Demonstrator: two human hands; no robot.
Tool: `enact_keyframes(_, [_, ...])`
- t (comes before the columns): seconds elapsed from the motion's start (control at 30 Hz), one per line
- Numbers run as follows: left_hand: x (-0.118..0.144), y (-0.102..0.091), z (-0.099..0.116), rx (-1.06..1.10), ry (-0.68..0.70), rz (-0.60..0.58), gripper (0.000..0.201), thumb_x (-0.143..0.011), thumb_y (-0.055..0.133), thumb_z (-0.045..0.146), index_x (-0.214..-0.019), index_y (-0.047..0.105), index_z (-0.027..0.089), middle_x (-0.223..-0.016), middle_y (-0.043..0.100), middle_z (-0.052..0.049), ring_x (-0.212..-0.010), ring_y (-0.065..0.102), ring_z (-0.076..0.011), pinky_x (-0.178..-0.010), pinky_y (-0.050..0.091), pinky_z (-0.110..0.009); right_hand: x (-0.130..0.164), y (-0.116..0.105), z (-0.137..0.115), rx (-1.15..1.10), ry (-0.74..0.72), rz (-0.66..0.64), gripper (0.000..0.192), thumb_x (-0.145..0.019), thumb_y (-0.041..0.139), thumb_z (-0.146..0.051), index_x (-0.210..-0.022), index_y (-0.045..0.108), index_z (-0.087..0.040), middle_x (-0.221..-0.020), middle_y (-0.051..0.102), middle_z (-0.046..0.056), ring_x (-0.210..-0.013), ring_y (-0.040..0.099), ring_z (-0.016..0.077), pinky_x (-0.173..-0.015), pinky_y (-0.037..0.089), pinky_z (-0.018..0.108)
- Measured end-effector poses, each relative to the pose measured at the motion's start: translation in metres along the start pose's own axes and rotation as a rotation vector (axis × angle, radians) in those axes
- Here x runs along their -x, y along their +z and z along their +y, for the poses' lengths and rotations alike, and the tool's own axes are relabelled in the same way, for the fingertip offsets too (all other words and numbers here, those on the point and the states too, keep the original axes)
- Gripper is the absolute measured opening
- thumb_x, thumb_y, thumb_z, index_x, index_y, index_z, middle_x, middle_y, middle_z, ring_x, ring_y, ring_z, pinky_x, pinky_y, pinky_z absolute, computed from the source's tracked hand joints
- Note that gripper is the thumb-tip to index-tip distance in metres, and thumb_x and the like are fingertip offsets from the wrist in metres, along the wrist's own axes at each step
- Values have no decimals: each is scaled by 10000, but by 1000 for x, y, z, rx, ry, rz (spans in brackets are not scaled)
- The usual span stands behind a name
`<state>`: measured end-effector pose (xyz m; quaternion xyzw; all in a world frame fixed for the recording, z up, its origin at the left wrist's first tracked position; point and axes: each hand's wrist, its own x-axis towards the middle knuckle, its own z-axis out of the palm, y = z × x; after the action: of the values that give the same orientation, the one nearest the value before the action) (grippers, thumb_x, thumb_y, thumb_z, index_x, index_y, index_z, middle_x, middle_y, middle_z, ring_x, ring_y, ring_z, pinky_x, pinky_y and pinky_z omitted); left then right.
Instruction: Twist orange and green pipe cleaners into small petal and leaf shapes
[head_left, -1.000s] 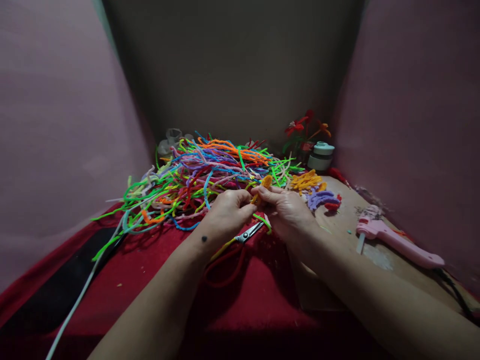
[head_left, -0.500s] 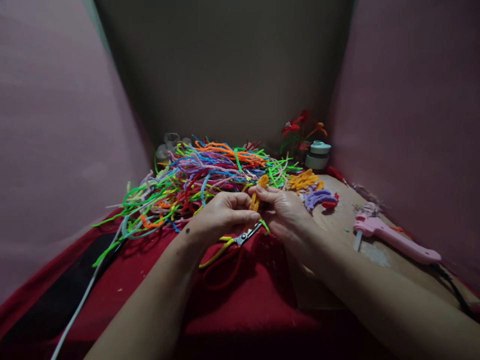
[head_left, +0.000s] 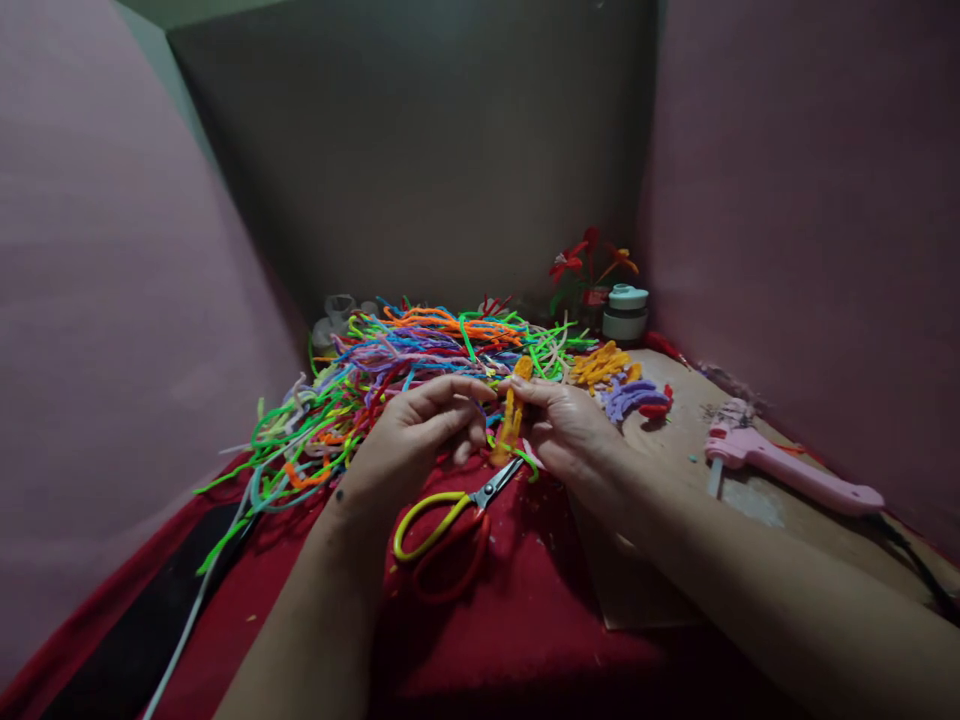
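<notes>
A folded orange-yellow pipe cleaner piece (head_left: pixel 512 420) hangs upright, pinched near its top between the thumb and fingers of my right hand (head_left: pixel 566 420); its lower end is blurred. Just left of it, my left hand (head_left: pixel 431 425) has its forefinger stretched toward the piece and its other fingers loosely bent apart. Whether that fingertip touches the piece I cannot tell. Below the hands, a pair of scissors (head_left: pixel 442 530) with one yellow and one red handle lies on the red cloth (head_left: pixel 525 620).
Behind my hands spreads a heap of many-coloured pipe cleaners (head_left: pixel 420 345). On the board (head_left: pixel 675 440) at right are orange pieces (head_left: pixel 600 365), purple pieces (head_left: pixel 628 400) and a pink glue gun (head_left: pixel 795 470). A pale-lidded jar (head_left: pixel 625 312) and red flowers (head_left: pixel 574 262) stand behind. A white cable (head_left: pixel 180 640) runs at left.
My left hand has loosened from the orange-yellow piece and moved slightly left, while my right hand keeps hold. The piece shows longer below the fingers. The view has shifted, uncovering more of the scissors.
</notes>
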<state>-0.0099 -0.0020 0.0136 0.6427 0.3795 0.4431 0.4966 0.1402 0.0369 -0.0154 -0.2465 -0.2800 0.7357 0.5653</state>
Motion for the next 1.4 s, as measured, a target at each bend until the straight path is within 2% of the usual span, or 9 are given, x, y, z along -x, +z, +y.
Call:
enact_keyframes(0.17, [1,4,2,-301,142,-36,165,-768,607,189,-916,680,182,-835,628,-35,-734,568,-128,-681,453,-234,1,2,0,-65,35,15,96,-672,603,-118,-580,629,-125,-555,524,9,-517,410,89,-518,338,248])
enact_keyframes(0.27, [-1,9,1,-540,325,-50,141,-782,596,182,-871,704,198,-881,609,-44,-823,566,-144,-758,439,-245,2,5,0,-76,48,60,123,-679,594,-109,-564,636,-116,-540,527,10,-510,417,85,-495,331,236])
enact_keyframes(0.53, [-4,15,-13,-883,575,0,191,-833,521,170,-840,703,229,-852,511,-36,-789,518,-121,-682,429,-222,5,11,-2,-140,156,82,151,-673,561,-65,-534,591,-117,-541,537,11,-501,443,78,-478,331,223])
enact_keyframes(0.63, [-5,16,-16,-877,615,3,192,-832,532,180,-812,717,226,-854,518,-39,-763,530,-114,-653,438,-217,5,11,-1,-155,158,51,126,-657,561,-60,-549,575,-123,-555,546,16,-521,462,86,-484,338,223])
enact_keyframes(0.8, [-2,13,-9,-614,661,67,199,-814,563,152,-908,716,238,-1011,602,-50,-895,582,-144,-772,476,-244,7,9,1,-19,105,7,111,-603,534,-36,-544,537,-130,-496,481,-20,-476,410,67,-462,302,211])
enact_keyframes(0.97, [3,15,-3,-431,537,286,243,-779,616,160,-1006,663,234,-775,634,11,-702,598,-101,-617,488,-191,13,8,3,205,-12,-130,95,-614,548,-147,-521,525,-145,-477,465,-20,-439,399,78,-449,283,238])
enact_keyframes(1.07, [4,15,-6,-376,509,415,180,-761,637,177,-937,642,216,-674,607,41,-589,568,-82,-551,476,-181,13,6,4,324,-80,-166,128,-606,519,-161,-479,514,-150,-465,464,-9,-433,407,85,-447,283,247])
enact_keyframes(1.2, [5,12,-6,-523,547,471,90,-807,587,202,-848,667,202,-693,619,29,-565,532,-64,-547,454,-170,11,6,6,375,-89,-142,113,-597,505,-162,-485,524,-160,-446,461,-15,-421,392,89,-445,283,252])
enact_keyframes(1.4, [5,7,2,-911,626,275,123,-827,543,164,-853,663,171,-776,605,-15,-701,555,-94,-656,434,-199,8,3,6,457,-140,-182,118,-580,522,-129,-465,508,-156,-429,427,-40,-423,366,70,-450,243,238])
